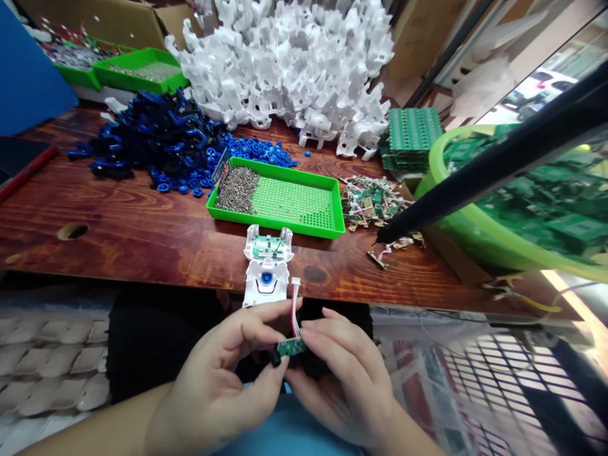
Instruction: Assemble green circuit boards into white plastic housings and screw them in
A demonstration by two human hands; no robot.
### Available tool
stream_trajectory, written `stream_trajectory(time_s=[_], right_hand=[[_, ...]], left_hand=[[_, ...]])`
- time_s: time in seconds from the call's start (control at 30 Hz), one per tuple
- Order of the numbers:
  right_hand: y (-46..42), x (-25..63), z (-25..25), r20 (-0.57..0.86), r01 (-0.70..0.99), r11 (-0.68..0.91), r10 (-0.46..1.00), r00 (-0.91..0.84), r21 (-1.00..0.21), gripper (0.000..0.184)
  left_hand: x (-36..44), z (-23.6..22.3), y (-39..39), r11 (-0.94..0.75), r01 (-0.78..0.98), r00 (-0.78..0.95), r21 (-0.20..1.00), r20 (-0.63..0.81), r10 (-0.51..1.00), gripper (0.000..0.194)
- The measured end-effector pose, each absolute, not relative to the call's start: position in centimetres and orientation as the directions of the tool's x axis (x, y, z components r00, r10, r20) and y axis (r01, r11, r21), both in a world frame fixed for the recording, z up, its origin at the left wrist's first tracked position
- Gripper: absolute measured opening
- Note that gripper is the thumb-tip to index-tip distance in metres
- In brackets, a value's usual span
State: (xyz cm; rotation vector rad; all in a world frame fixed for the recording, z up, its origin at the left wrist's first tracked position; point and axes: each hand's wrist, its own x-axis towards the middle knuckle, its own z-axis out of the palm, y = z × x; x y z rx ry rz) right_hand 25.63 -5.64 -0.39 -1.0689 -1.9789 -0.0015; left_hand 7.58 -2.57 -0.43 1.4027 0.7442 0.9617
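Note:
Between my two hands, just off the table's front edge, is a small green circuit board (291, 346) with a bundle of red and white wires (295, 310) rising to a white plug. My left hand (232, 361) pinches the board's left end, where a black part shows by the thumb. The fingers of my right hand (344, 367) close on its right end, covering it. Beyond my fingers, a white plastic housing with a blue button (266, 278) lies at the table edge. Behind it sits another white shell holding a green board (268, 247).
A green tray (304, 225) of small screws stands mid-table. Behind it are blue and black parts (156, 136) and a heap of white shells (294, 57). Wired boards (373, 199), stacked green panels (413, 130) and a board-filled tub (498, 234) lie right. A black bar (498, 152) crosses there.

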Motion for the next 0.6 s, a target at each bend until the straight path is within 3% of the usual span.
stream_trajectory(time_s=[0.2, 0.43, 0.5, 0.6], right_hand=[[-5.4, 25.4, 0.1, 0.561, 0.533, 0.614, 0.778, -0.283, -0.582, 0.044], [-5.1, 25.8, 0.0, 0.569, 0.567, 0.580, 0.792, -0.222, -0.585, 0.044], [-4.2, 26.2, -0.1, 0.605, 0.595, 0.561, 0.781, -0.152, -0.575, 0.047], [-2.1, 26.6, -0.3, 0.643, 0.634, 0.524, 0.764, -0.055, -0.569, 0.048]], left_hand=[[6.1, -0.3, -1.7, -0.306, -0.023, 0.505, 0.952, 0.275, 0.818, 0.037], [4.0, 0.3, -0.5, -0.371, 0.052, 0.636, 0.927, 0.256, 0.728, 0.048], [3.5, 0.4, 0.0, -0.360, 0.132, 0.585, 0.924, 0.221, 0.780, 0.036], [3.4, 0.2, 1.1, -0.368, 0.422, 0.385, 0.829, 0.204, 0.900, 0.005]])
